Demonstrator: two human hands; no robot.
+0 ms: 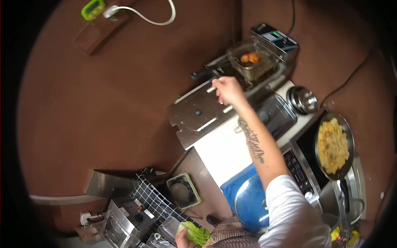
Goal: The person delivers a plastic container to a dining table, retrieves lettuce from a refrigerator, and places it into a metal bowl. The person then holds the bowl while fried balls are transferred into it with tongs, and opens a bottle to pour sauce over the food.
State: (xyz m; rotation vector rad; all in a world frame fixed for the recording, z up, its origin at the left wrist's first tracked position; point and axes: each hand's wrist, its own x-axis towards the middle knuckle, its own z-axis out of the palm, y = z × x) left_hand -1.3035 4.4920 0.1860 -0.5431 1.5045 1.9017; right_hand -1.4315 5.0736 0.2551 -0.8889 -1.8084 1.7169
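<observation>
My right hand (228, 91) reaches out over the dark fryer lid (194, 115), its fingers half curled and apart, with nothing visible in them. Just past its fingertips lies the black basket handle (200, 75). The wire fryer basket (264, 74) beyond it holds some orange-brown fried pieces (250, 58). At the bottom edge my left hand (182, 240) is closed on green lettuce (195, 233); part of this hand is cut off by the frame.
On the right, a pan (350, 142) of yellowish chunks sits on the stove (295, 165). Metal bowls (302, 99) and a dark rectangular tray (279, 115) stand beside the fryer. A blue tub with a clear lid (250, 198) is near my body. A bin (196, 198) stands lower left.
</observation>
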